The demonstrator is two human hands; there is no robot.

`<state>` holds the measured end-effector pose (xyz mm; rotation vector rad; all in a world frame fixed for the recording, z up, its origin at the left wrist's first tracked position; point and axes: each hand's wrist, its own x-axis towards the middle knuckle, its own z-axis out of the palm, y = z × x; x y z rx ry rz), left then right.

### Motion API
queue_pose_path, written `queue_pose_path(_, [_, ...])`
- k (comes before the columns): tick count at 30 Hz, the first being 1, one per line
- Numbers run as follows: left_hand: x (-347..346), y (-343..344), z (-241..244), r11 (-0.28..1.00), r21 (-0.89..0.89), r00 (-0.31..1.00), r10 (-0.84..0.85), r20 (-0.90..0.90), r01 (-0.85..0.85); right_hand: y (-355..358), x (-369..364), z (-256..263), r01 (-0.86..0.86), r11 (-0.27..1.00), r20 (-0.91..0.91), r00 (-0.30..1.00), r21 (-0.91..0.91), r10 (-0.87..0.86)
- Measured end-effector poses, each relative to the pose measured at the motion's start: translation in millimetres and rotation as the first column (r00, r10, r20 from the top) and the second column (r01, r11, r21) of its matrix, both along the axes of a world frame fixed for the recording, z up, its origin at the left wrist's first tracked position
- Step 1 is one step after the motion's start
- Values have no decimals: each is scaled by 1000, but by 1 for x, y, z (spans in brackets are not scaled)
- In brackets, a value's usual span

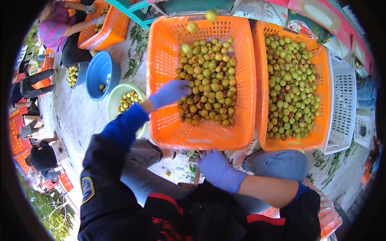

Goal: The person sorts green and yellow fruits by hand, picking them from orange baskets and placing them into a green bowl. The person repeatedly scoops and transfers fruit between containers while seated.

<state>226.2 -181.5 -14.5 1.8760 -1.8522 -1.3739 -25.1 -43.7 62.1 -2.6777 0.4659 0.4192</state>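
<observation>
In front of me stands an orange plastic crate (202, 141) lined with clear plastic film. A pile of round yellow-green fruits (211, 81), some with brown patches, lies inside. My left hand (170, 93), in a blue-purple glove, reaches over the crate's left wall to the edge of the pile. Its fingers are blurred, and whatever lies under them is hidden. A few blurred fruits (191, 27) show above the pile at the crate's far end. My right hand (220, 170), gloved alike, is low by the crate's near rim, above my lap; its grip is not visible.
A second orange crate (261, 120) of similar fruits stands to the right, beside a white crate (340, 99). Left are a pale green basin (113, 104) with fruits and a blue tub (104, 66). A person (57, 30) handles another orange crate (116, 30). Machinery (193, 7) borders the far side.
</observation>
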Motion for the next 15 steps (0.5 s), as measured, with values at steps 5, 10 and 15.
queue_pose_path(5, [151,84,96,845,-51,838,534,114,-532,3,0,-10,-37,999,-18,999,14,38])
queue_pose_path(10, [321,317,88,478,-133,445,869,215,-868,12,8,-18,-120,992,-10,993,48,120])
queue_pose_path(15, [335,519,68,190,-233,81,908,411,-954,13,7,-21,-153,988,-2,988,28,153])
